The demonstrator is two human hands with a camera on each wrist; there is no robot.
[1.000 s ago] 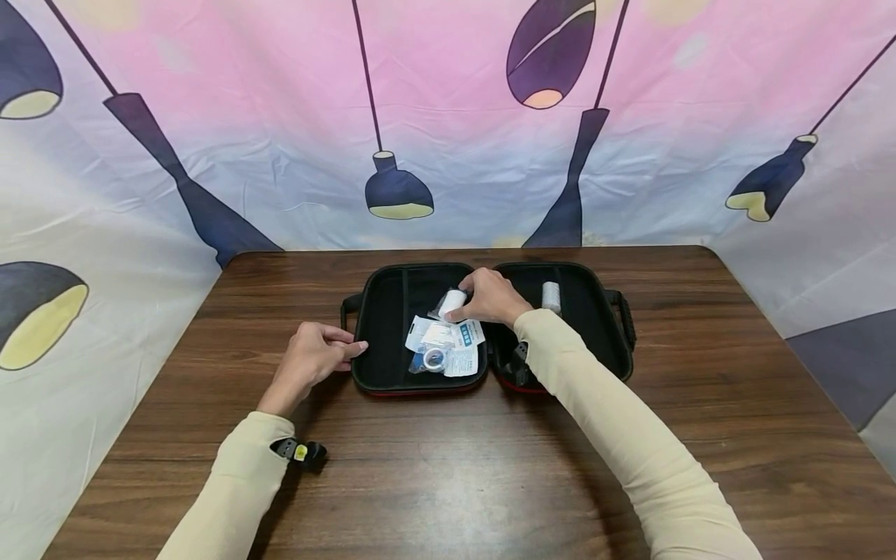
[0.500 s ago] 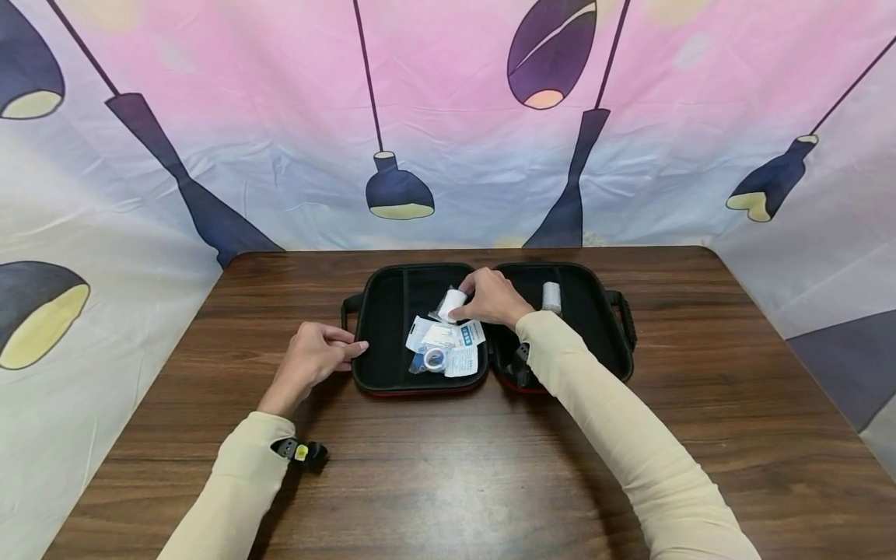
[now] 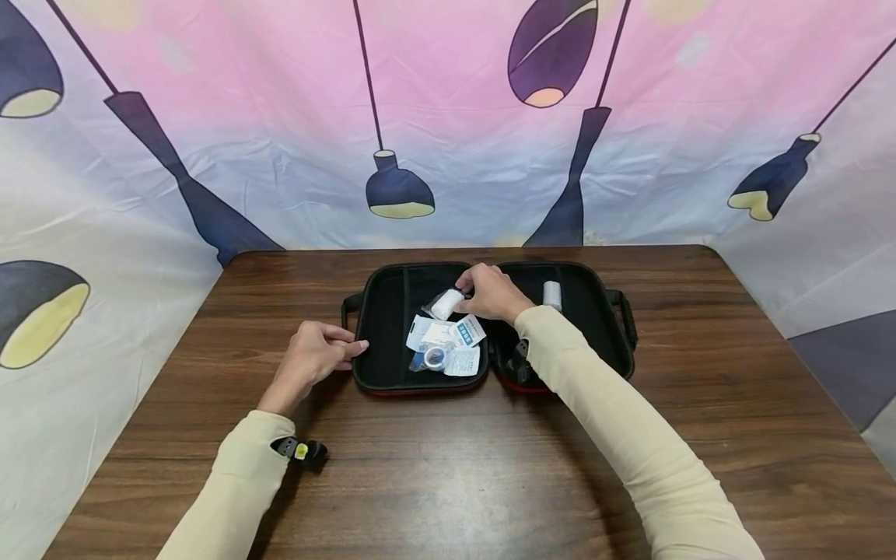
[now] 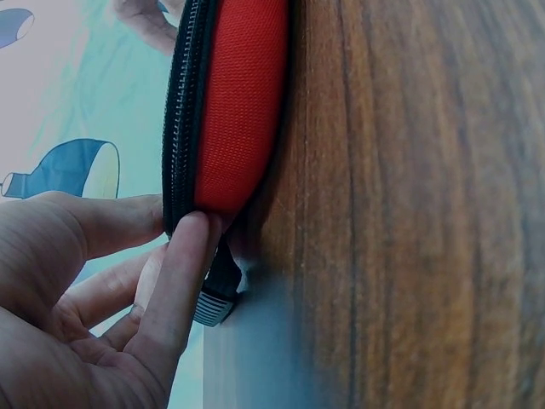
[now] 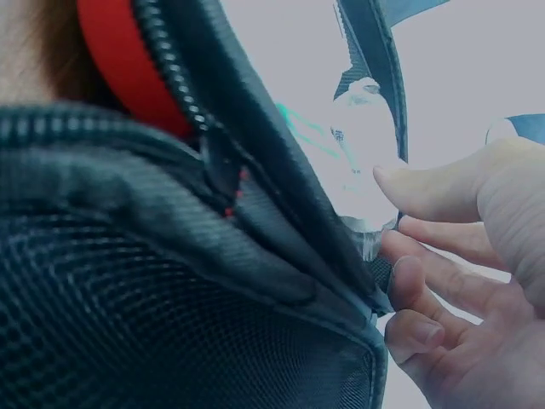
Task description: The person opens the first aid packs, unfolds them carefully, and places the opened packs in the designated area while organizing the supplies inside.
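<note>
A black-lined zip case (image 3: 381, 327), with a red outer shell (image 4: 243, 102), lies unfolded on the table. My left hand (image 3: 318, 358) pinches its left rim near the handle, thumb on the zipper edge and a finger against the red side. Over the left half, my right hand (image 3: 493, 295) holds a white bandage roll (image 3: 446, 303) in clear wrap at its right end, between thumb and fingers. In the right wrist view the thumb overlaps the roll (image 5: 364, 153). Below the roll lie white paper packets (image 3: 462, 362) and a small white tape ring (image 3: 434, 358).
Another white roll (image 3: 551, 295) sits in the case's right half, which has a mesh lining (image 5: 170, 315). Black handles (image 3: 621, 319) stick out at both outer sides. The case stands near the back of the wooden table (image 3: 420, 474), before a printed cloth (image 3: 301, 187).
The bandage roll has tilted and shifted slightly left, with my right hand's fingers now at its right end. The blue-labelled packet beneath has turned a little. My left hand stays put.
</note>
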